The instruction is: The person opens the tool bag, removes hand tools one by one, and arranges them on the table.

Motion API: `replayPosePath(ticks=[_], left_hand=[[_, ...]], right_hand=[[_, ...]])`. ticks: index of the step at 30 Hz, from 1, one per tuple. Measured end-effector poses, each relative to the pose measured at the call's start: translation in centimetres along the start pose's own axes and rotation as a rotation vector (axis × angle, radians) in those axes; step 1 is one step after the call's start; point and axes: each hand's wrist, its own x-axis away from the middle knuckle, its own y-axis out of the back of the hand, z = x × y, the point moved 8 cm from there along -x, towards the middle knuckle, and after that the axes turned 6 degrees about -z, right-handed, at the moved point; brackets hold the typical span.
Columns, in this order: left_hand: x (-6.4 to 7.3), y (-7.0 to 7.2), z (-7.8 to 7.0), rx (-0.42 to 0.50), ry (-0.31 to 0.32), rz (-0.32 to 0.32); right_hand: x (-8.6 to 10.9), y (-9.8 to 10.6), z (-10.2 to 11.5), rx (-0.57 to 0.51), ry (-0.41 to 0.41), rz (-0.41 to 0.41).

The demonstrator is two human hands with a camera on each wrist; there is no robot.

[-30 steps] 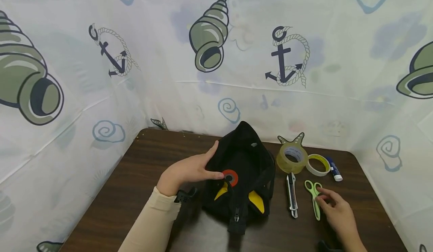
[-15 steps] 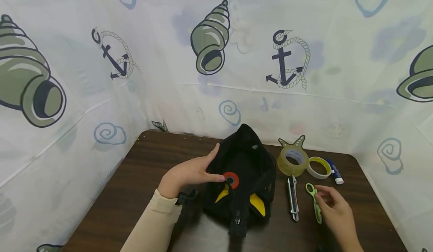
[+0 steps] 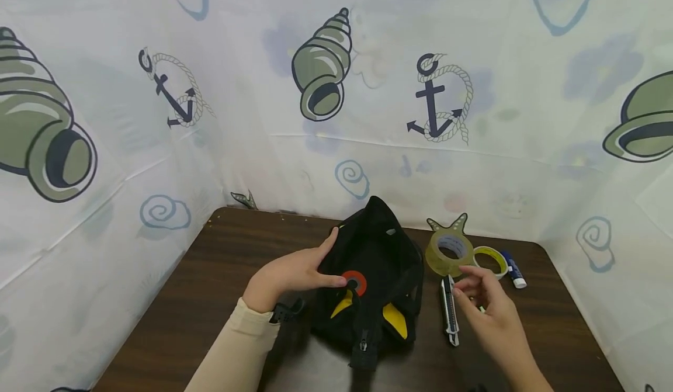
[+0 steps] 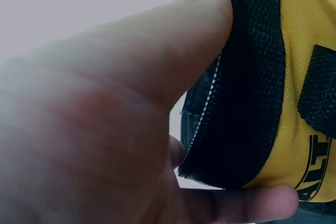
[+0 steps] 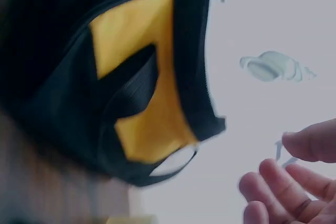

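Observation:
A black and yellow bag (image 3: 391, 275) stands with its mouth open at the middle of the table. My left hand (image 3: 291, 269) grips its left side, thumb over the front by a red ring (image 3: 355, 283) with a grey centre. From the left wrist, a finger lies along the bag's yellow panel (image 4: 294, 103). My right hand (image 3: 489, 307) hovers with loosely bent fingers, fingertips right beside a utility knife (image 3: 449, 313). Nothing shows between those fingers in the right wrist view. Beneath that hand, only a bit of the green scissors (image 3: 481, 309) peeks out.
Behind the knife are a roll of clear tape (image 3: 434, 260) and a white tape roll with a yellow inside (image 3: 498, 253). A blue glue stick (image 3: 512, 269) lies to their right. A printed cloth (image 3: 378, 164) hangs around the brown table (image 3: 252, 234).
My right hand has moved left from the scissors to the utility knife, now covering most of the scissors. The left hand keeps its hold on the bag. The head view has shifted slightly.

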Motion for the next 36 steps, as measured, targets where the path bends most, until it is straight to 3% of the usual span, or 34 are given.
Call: replayPosePath(ticks=[8,21,29,36], left_hand=[[-0.2,-0.1,0.1,-0.001,-0.001,0.002],[-0.1,0.1,-0.1,-0.005,-0.018,-0.005],[-0.2,0.1,-0.2,-0.004,-0.021,-0.007],[-0.3,-0.2,-0.3,0.006,-0.03,-0.006]], right_hand=[[-1.6,-3.1,2.7,-0.094,-0.058,0.146],[-4.4,-7.0,5.6,-0.27,-0.079,0.334],[-4.9,-10.0,6.4,-0.502,-0.105,0.504],[-5.9,-12.0,5.7,-0.503,-0.165,0.555]])
